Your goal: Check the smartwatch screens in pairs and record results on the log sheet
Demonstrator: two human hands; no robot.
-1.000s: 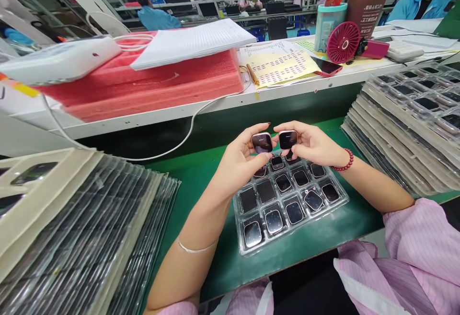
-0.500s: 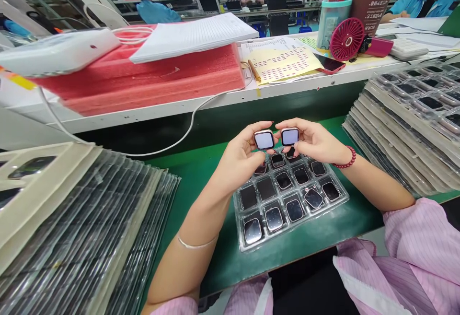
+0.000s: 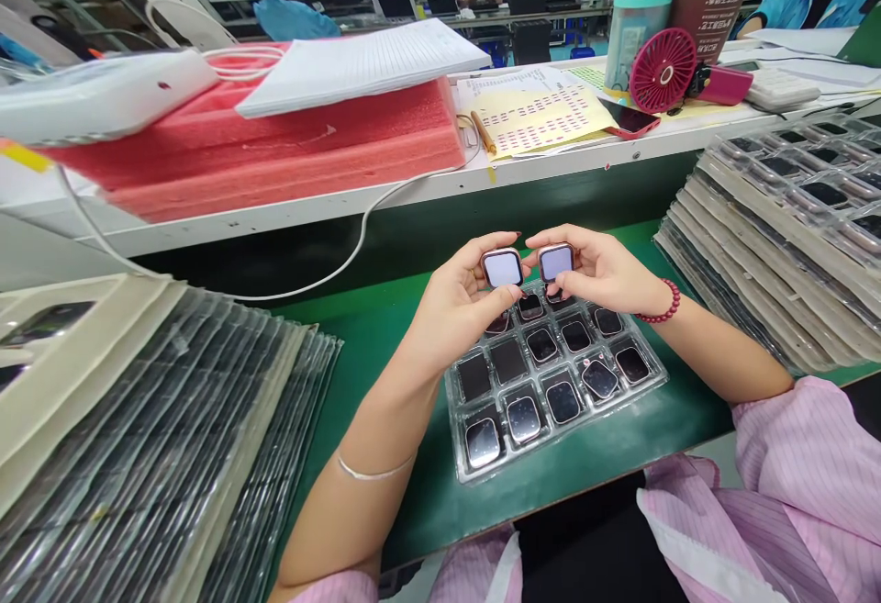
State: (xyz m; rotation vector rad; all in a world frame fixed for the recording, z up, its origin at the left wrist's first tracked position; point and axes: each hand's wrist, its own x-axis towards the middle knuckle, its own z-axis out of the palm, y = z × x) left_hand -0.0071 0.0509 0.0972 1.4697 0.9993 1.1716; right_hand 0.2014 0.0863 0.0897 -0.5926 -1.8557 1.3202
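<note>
Two smartwatch bodies with lit, pale screens are held side by side above a clear plastic tray (image 3: 551,430). My left hand (image 3: 460,295) is closed on the left smartwatch (image 3: 502,267), its thumb at the lower edge. Between the fingers and thumb of my right hand (image 3: 597,265) is the right smartwatch (image 3: 556,262), the thumb over its lower corner. Several dark-screened smartwatches (image 3: 523,418) lie in the tray's compartments. Two compartments (image 3: 508,360) at the tray's left show no watch. My hands cover part of its far rows.
Stacked plastic trays stand at the left (image 3: 172,438) and right (image 3: 771,254) of the green mat (image 3: 585,484). Behind is a white shelf with pink foam (image 3: 303,149), a phone (image 3: 630,119) and a small fan (image 3: 663,71). A white cable (image 3: 351,259) hangs below.
My left thumb has moved up onto the lower edge of the left smartwatch. The right thumb has shifted slightly on the other. The view has moved a little.
</note>
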